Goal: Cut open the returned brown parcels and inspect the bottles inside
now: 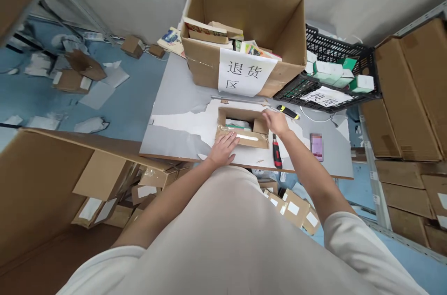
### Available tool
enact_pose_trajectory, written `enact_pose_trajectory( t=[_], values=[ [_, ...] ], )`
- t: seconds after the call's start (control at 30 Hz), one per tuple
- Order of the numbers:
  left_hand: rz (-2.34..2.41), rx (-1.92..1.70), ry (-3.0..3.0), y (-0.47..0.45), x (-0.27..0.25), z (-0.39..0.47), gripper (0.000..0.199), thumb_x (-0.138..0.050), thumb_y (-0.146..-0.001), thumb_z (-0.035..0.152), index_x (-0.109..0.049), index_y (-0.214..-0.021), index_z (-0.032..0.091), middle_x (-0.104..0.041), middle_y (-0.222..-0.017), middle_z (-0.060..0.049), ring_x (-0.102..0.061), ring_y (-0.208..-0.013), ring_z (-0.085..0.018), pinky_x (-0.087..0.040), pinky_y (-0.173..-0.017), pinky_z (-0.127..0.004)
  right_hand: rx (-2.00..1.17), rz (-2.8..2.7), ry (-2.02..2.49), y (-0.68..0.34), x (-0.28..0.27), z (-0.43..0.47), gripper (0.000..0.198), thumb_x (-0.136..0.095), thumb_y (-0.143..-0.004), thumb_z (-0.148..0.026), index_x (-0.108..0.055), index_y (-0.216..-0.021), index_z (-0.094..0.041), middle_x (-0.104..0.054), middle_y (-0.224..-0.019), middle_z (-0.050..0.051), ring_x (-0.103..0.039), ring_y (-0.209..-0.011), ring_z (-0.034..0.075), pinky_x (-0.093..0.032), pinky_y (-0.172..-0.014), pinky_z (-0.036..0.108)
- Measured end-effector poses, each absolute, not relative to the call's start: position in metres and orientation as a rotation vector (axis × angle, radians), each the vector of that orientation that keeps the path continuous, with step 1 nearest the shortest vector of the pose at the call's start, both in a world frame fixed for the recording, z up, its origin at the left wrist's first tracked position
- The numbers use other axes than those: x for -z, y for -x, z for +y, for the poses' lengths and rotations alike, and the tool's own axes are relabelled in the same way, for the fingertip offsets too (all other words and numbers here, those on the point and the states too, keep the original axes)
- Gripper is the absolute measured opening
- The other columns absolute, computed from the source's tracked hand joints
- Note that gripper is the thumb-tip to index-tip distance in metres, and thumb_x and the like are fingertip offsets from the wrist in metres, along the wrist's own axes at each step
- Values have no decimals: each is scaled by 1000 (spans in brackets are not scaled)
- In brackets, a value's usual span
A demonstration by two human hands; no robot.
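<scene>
A small opened cardboard box (260,143) rests on the table in front of me. Inside it, white and green contents (239,124) show in part. My left hand (223,148) lies flat on the box's near left flap, fingers stretched out. At the far right corner, my right hand (277,123) has its fingers closed on the box's edge; the fingertips are partly hidden. Just right of the box lies a red and black utility knife (277,153). Behind my right hand is a yellow and black cutter (288,111).
A large carton (202,64) holding books stands at the back, beside a black crate (293,90) of white and green boxes. A phone (317,147) lies at the right. Cartons (401,99) are stacked on the right; a big open carton (42,183) with parcels sits at the left.
</scene>
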State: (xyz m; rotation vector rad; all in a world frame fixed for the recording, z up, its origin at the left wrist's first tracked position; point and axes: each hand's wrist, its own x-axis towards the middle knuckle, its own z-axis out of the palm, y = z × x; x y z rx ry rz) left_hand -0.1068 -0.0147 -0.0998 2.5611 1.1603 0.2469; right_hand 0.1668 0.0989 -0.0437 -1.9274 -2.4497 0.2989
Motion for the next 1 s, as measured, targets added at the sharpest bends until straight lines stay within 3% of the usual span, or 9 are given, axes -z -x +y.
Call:
enact_pose_trajectory(
  t=[0.1,0.17,0.27,0.37,0.47,0.53,0.6,0.77,1.0],
  values=[
    [1130,-257,-2551,108,100,-22,73,-54,-80,36,-34,-147,12,-32,-154,-15,-25,-144,-32,-22,-114,-47,-439,-2248,1973,-168,45,129,41,-34,-96,-43,-65,-105,-18,-70,-90,10,-62,-83,25,-42,-73,33],
    [1135,-280,-2538,108,99,-26,75,-56,-80,37,-33,-146,11,-31,-154,-16,-24,-144,-32,-22,-114,-48,-491,-2168,2011,-164,48,138,38,-45,-91,-43,-64,-110,-16,-68,-97,12,-60,-87,26,-44,-77,35],
    [1170,-335,-2503,111,92,-23,70,-57,-81,32,-36,-144,10,-30,-154,-17,-26,-144,-30,-27,-113,-46,-216,-2066,2053,-153,53,126,41,-50,-89,-33,-57,-124,-13,-58,-122,19,-53,-109,30,-41,-90,42],
    [1211,-371,-2470,123,79,-1,70,-63,-79,34,-40,-141,12,-31,-153,-18,-29,-143,-31,-32,-110,-44,-22,-2242,1842,-143,51,90,36,-38,-94,-26,-59,-121,-17,-51,-132,18,-45,-120,31,-35,-98,47],
    [1205,-340,-2484,143,67,36,95,-75,-66,50,-35,-144,14,-32,-153,-19,-25,-143,-35,-28,-112,-49,-243,-2622,1555,-139,44,58,37,-48,-91,-38,-61,-120,-18,-59,-121,16,-52,-111,30,-38,-95,43],
    [1089,-273,-2531,155,67,61,114,-79,-57,57,-27,-148,10,-27,-154,-21,-18,-145,-36,-23,-116,-48,-431,-2782,1531,-137,40,48,58,-63,-81,-48,-55,-128,-15,-60,-120,17,-55,-109,30,-41,-91,40],
    [989,-207,-2552,163,73,80,120,-80,-53,57,-25,-148,9,-32,-152,-22,-19,-145,-36,-20,-117,-47,-571,-2855,1638,-134,36,45,70,-73,-73,-47,-51,-130,-13,-61,-119,16,-57,-107,31,-43,-86,38],
    [989,-302,-2505,164,93,89,105,-80,-57,50,-35,-142,7,-42,-145,-22,-25,-144,-33,-28,-117,-42,-546,-2793,1820,-128,30,34,39,-75,-75,-36,-56,-104,-19,-65,-103,9,-61,-93,25,-42,-72,31],
    [1161,-317,-2465,157,91,77,96,-76,-59,50,-41,-137,5,-45,-142,-21,-27,-143,-32,-28,-118,-40,-313,-2819,1544,-139,47,2,14,-60,-86,-22,-56,-99,-19,-62,-95,10,-56,-91,25,-39,-79,33]
  ],
)
